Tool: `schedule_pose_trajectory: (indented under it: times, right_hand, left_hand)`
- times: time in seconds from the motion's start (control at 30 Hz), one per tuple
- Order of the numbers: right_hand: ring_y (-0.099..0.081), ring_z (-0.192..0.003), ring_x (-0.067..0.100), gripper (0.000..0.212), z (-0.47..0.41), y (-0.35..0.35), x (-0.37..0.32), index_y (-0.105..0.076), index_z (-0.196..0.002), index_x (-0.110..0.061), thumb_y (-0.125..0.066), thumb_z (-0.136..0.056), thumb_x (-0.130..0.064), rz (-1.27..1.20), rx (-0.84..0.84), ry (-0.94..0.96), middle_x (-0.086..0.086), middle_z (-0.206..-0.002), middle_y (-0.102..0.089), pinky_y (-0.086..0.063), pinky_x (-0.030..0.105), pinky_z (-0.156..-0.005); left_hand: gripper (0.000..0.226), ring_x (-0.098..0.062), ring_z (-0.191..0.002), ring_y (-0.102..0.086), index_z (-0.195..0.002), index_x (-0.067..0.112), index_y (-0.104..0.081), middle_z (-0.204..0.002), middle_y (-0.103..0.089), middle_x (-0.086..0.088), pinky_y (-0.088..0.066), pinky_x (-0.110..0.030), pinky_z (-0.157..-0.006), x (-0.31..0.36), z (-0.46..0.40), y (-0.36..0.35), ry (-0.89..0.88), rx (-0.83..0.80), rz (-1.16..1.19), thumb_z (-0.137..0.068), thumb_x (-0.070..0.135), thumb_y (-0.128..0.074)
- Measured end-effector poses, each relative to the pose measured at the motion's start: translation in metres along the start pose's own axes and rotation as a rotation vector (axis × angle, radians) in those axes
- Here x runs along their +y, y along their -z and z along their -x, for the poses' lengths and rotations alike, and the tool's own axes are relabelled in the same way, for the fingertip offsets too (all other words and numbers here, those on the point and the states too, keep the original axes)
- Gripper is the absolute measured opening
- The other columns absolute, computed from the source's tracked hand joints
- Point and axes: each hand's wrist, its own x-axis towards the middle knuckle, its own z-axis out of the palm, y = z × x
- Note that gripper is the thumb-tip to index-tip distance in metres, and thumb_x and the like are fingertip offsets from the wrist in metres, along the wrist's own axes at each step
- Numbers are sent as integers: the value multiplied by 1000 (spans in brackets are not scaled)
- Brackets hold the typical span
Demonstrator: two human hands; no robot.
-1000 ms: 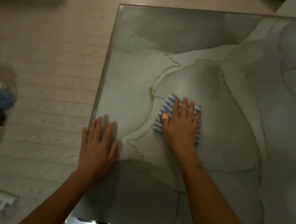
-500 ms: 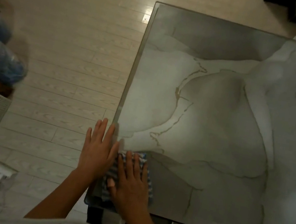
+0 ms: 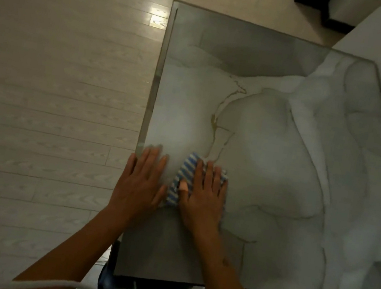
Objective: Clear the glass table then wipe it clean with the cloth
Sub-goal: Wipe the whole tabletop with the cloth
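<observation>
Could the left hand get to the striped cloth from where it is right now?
Probably yes. The left hand lies flat on the glass table right beside the cloth, nothing between them; the right hand covers most of it.

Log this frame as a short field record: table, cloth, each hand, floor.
table: square glass table with grey marbled pattern, nothing but the cloth and hands on it
cloth: blue and white striped cloth, flat near the table's left edge
right hand: fingers straight, pressing the cloth
left hand: flat on the glass beside the cloth
floor: pale wood-plank floor
</observation>
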Motion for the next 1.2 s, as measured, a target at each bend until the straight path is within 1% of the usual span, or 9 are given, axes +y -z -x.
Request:
schedule_pose_trajectory:
  times: [0.2,0.33,0.43,0.53,0.6,0.8,0.93,1.07,1.2]
  right_hand:
    - [-22,-144,34,80,100,-14,31,-10,-155,-23,-40,-87,-52,49,-29,-159,8,-159,-23,-14,50,-115]
    - [-12,-149,31,61,102,-22,28,-41,-142,-24,-25,-93,-57,106,89,-92,6,-155,-22,-21,54,-110]
    - [-4,-150,29,64,59,-18,16,-44,-142,-26,-43,-85,-56,97,67,83,7,-155,-30,-19,54,-111]
    - [-21,-145,33,75,-20,-5,-14,-41,-146,-23,-50,-80,-56,38,10,229,8,-154,-36,-16,52,-113]
    - [-26,-144,32,74,-88,-1,-31,-36,-149,-22,-46,-85,-56,24,-2,285,8,-156,-33,-12,52,-115]
    - [-10,-149,25,69,-273,23,-48,-20,-154,-27,-33,-92,-55,22,-49,490,3,-161,-18,1,50,-118]
    - [3,-150,22,66,-379,44,-54,-6,-155,-29,-25,-97,-56,16,-61,432,0,-163,-4,9,49,-119]
    - [4,-150,24,67,-399,39,-57,-4,-155,-28,-20,-97,-57,18,-58,422,3,-164,-3,9,50,-119]
    - [-20,-147,29,67,-367,33,-50,-29,-152,-22,-33,-92,-54,-5,-12,469,8,-158,-27,-6,52,-116]
  left_hand:
    - [72,-36,-151,-11,-154,11,-28,-163,-13,-19,-16,-55,-120,4,-44,7,-34,-14,-15,-94,51,-31]
    - [69,-35,-151,-13,-154,12,-29,-163,-14,-19,-15,-54,-121,2,-90,9,6,67,4,-96,51,-32]
    - [65,-34,-150,-16,-153,13,-32,-162,-20,-18,-19,-54,-120,-5,-141,10,58,129,36,-99,49,-35]
    - [60,-34,-148,-24,-150,11,-39,-160,-27,-16,-21,-51,-119,-24,-176,14,123,181,54,-101,46,-34]
    - [58,-34,-148,-25,-149,12,-39,-159,-28,-16,-20,-51,-120,-39,-196,18,183,216,90,-102,45,-30]
    - [63,-31,-151,-13,-150,10,-36,-162,-19,-16,-11,-47,-123,-59,-263,36,446,281,149,-98,44,-26]
    - [65,-32,-150,-16,-149,13,-39,-161,-23,-17,-16,-50,-121,-56,-288,28,457,234,72,-97,48,-22]
    - [62,-29,-149,-24,-147,15,-43,-158,-32,-12,-22,-51,-120,-58,-288,24,391,187,44,-96,47,-28]
    - [62,-29,-145,-33,-143,16,-48,-153,-42,-12,-34,-49,-114,-62,-290,26,363,155,66,-88,42,-40]
